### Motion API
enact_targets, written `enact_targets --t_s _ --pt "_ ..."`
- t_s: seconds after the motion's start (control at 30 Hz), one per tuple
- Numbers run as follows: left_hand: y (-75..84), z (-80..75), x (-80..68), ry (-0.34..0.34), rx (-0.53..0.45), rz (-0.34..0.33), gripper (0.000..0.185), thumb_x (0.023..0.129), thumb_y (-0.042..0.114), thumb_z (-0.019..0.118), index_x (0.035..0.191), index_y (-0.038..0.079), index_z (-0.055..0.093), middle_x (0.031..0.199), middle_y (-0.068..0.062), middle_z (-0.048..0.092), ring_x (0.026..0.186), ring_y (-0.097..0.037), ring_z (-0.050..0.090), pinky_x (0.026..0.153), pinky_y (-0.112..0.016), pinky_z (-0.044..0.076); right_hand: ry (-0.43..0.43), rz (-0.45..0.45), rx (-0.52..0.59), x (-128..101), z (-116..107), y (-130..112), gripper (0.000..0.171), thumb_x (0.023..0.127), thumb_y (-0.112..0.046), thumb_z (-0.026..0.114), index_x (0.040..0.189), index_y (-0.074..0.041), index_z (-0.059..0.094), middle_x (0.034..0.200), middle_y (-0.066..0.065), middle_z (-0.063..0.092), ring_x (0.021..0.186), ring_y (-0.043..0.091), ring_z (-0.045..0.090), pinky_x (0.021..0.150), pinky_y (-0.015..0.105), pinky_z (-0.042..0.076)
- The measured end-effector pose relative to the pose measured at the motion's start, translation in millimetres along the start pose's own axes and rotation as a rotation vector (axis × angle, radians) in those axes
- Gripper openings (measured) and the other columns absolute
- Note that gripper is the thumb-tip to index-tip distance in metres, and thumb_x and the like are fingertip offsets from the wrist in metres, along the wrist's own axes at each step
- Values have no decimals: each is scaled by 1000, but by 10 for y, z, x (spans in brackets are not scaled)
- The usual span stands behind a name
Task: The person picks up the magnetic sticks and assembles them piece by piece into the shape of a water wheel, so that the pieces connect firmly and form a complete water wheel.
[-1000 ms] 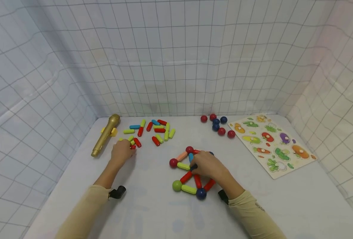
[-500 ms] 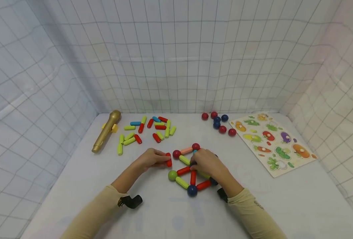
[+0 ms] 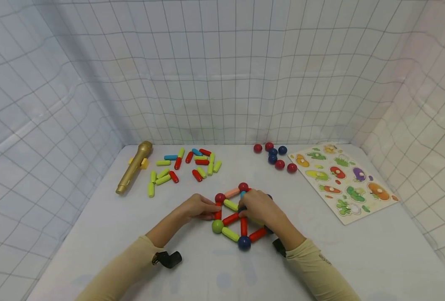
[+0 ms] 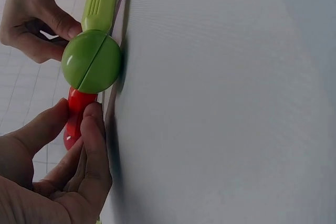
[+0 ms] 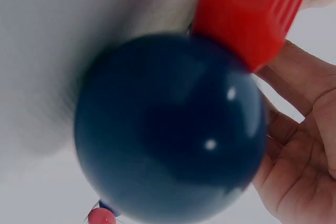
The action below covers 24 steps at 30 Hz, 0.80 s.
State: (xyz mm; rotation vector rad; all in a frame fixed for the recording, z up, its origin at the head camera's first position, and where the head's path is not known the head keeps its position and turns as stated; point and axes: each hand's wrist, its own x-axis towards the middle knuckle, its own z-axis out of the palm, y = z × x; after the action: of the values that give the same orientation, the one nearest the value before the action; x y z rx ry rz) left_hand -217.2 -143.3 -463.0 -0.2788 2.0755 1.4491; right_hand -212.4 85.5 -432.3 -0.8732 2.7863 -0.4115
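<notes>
A flat frame of magnetic rods and balls lies on the table. My left hand [image 3: 198,207] pinches a red magnetic rod [image 3: 218,214] between thumb and fingers. The rod spans from a dark red ball [image 3: 220,197] to a green ball [image 3: 217,226]; in the left wrist view its end meets the green ball [image 4: 92,61]. Over the frame's middle, my right hand [image 3: 259,205] grips the central dark blue ball [image 3: 241,208], mostly hidden by the fingers. Another dark blue ball [image 5: 168,129] with a red rod [image 5: 247,14] fills much of the right wrist view.
Several loose rods [image 3: 163,179] in lime, red and blue lie at the back left, beside a gold toy microphone [image 3: 134,168]. Loose red and dark blue balls [image 3: 280,164] sit at the back right. Right of them lies a vegetable puzzle board [image 3: 344,182].
My left hand has brought a red rod from the pile at the back left to the frame's left side, between the dark red and green balls. My right hand keeps its hold; the frame turned slightly.
</notes>
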Motion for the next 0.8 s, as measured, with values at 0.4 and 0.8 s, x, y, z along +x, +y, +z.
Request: enact_targets --t_s 0.4,0.8 --pt "11 40 54 48 27 -29 28 83 25 78 102 5 76 77 -1 70 61 -9 63 62 -15 52 3 -31 -12 1 -1 2 20 82 -23 78 98 -12 78 79 -3 70 66 9 52 62 19 46" --pt "49 43 97 83 113 6 31 82 27 79 102 3 74 74 -1 67 60 -10 61 61 -16 51 42 -97 -48 14 18 -34 17 82 -17 78 98 -11 79 85 -2 75 73 7 59 71 22 52"
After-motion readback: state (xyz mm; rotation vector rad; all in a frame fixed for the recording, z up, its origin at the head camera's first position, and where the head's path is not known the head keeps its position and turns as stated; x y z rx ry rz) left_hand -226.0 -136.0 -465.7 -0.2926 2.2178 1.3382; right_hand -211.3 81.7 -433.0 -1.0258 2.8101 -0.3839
